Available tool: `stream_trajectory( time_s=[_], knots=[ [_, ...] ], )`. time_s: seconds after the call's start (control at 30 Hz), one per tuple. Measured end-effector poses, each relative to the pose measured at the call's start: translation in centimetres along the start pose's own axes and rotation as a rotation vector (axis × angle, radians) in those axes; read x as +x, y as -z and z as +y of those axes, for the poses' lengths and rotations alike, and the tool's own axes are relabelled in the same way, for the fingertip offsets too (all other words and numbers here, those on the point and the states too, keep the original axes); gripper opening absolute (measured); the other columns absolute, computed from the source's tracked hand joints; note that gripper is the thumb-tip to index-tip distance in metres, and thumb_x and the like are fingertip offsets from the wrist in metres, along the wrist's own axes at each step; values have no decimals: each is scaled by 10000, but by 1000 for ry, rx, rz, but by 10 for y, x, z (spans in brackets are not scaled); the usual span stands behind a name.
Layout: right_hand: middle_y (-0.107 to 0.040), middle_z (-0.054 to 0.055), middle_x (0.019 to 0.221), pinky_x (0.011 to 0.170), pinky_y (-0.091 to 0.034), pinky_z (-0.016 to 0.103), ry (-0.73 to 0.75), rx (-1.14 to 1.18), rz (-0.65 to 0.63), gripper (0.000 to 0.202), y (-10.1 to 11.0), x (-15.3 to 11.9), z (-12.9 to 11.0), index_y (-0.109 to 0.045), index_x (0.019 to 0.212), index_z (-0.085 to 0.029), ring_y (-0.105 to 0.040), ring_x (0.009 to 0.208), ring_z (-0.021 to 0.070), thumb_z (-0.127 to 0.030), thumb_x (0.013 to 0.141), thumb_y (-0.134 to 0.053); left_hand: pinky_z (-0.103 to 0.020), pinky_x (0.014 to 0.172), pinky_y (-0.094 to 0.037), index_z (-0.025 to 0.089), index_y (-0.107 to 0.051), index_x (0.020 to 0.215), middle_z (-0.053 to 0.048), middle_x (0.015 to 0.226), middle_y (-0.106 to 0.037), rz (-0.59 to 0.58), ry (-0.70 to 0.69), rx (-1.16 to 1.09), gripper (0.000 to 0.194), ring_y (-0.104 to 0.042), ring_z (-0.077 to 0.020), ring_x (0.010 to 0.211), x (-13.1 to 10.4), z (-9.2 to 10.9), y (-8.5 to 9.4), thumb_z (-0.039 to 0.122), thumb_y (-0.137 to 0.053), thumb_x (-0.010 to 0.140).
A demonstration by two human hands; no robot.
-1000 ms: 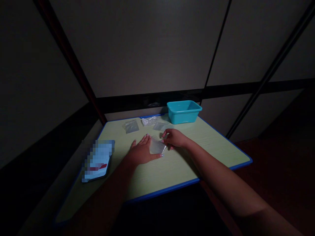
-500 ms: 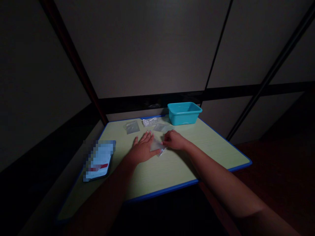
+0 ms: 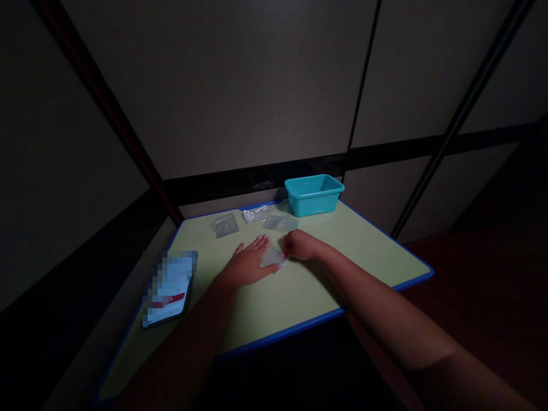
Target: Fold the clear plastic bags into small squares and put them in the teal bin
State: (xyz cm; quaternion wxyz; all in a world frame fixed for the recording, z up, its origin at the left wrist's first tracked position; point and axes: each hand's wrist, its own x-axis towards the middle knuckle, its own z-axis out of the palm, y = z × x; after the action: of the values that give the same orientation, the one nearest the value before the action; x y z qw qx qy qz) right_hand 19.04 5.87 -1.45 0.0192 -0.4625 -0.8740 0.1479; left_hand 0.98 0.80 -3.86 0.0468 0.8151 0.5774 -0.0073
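Note:
A small clear plastic bag [image 3: 270,256] lies flat on the pale green table [image 3: 299,291]. My left hand [image 3: 250,264] rests on its left side, fingers stretched out and thumb along the near edge. At the bag's right edge my right hand [image 3: 299,245] is closed, its fingertips pinching the border. The fingers of the right hand are partly hidden behind the knuckles. Just beyond the hands lie another flat clear bag [image 3: 280,223] and a crumpled clear packet with something white inside [image 3: 257,214].
A turquoise plastic basket [image 3: 314,204] stands at the back right of the table. More flat clear bags [image 3: 226,226] lie at the back left. A phone with a lit screen [image 3: 171,288] is by the left edge. Panelled walls [image 3: 257,85] rise behind.
The whole view has shifted and tilted slightly. My left fingers have come a little closer together; both hands stay at the same bag.

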Motion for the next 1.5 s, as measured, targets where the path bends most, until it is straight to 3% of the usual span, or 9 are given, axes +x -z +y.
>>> stream_trajectory(
  time_s=[0.27, 0.47, 0.67, 0.8, 0.9, 1.03, 1.17, 1.27, 1.5],
  knots=[
    [-672, 86, 852, 606, -370, 236, -69, -59, 27, 210, 1, -2, 1, -692, 828, -176, -575, 774, 194, -320, 681, -648, -502, 1058, -86, 225, -184, 1412, -49, 1480, -143, 16, 28, 13, 788, -117, -243, 1355, -2, 7, 2, 688, -294, 784],
    [-649, 97, 919, 689, -396, 286, -132, -49, 129, 205, -2, -1, 4, -663, 827, -205, -545, 915, 249, -352, 687, -638, -504, 1059, -74, 276, -310, 1366, -30, 1461, -234, 162, 114, 42, 591, -134, -225, 1352, -2, 2, 3, 571, -296, 854],
    [-596, 97, 1035, 782, -399, 325, -98, 6, 267, 250, 1, -6, 2, -620, 927, -203, -492, 1010, 240, -384, 767, -558, -527, 1046, -124, 314, -279, 1370, 5, 1470, -204, 84, -63, -4, 555, -126, -207, 1355, 3, -7, 1, 548, -305, 868],
    [-513, 112, 1208, 912, -348, 407, -16, 59, 211, 406, 2, -11, 3, -552, 1106, -208, -400, 1163, 258, -387, 744, -595, -490, 1052, -159, 245, -251, 1389, -22, 1462, -223, 42, -41, -15, 601, -168, -198, 1347, 2, -6, -1, 548, -286, 872],
    [-299, 132, 1415, 990, -210, 547, -14, 64, 118, 625, -2, -12, 3, -401, 1297, -228, -209, 1307, 295, -484, 749, -562, -497, 1045, -174, 202, -239, 1396, -50, 1464, -208, 40, 60, 16, 600, -175, -213, 1344, -2, -3, -1, 513, -276, 884],
    [-72, 123, 1489, 992, -78, 625, -17, 48, 46, 794, -10, -8, 2, -217, 1404, -236, -21, 1353, 300, -579, 748, -506, -568, 1028, -121, 181, -259, 1388, -86, 1461, -201, 44, 160, 65, 592, -173, -245, 1343, -5, 4, -2, 502, -254, 890],
    [-6, 122, 1491, 981, -47, 644, -38, 29, 25, 798, -13, -4, 1, -146, 1421, -232, 40, 1356, 276, -534, 772, -497, -588, 1017, -111, 174, -269, 1384, -113, 1467, -169, 74, 202, 66, 585, -120, -253, 1353, -5, 4, -2, 492, -256, 894],
    [4, 127, 1489, 972, -56, 653, -44, 17, -8, 808, -12, -3, 1, -137, 1423, -234, 46, 1354, 284, -488, 765, -532, -563, 1029, -117, 213, -238, 1395, -65, 1479, -140, 92, 155, 39, 536, -60, -223, 1362, -3, -1, -1, 432, -259, 906],
    [-16, 129, 1489, 955, -65, 672, -72, 31, -10, 827, -9, -4, 6, -155, 1417, -233, 37, 1354, 288, -483, 742, -562, -553, 1025, -139, 338, -183, 1394, 2, 1484, -128, -29, 5, -57, 492, -96, -195, 1359, -1, -6, 0, 439, -229, 914]
  ],
)
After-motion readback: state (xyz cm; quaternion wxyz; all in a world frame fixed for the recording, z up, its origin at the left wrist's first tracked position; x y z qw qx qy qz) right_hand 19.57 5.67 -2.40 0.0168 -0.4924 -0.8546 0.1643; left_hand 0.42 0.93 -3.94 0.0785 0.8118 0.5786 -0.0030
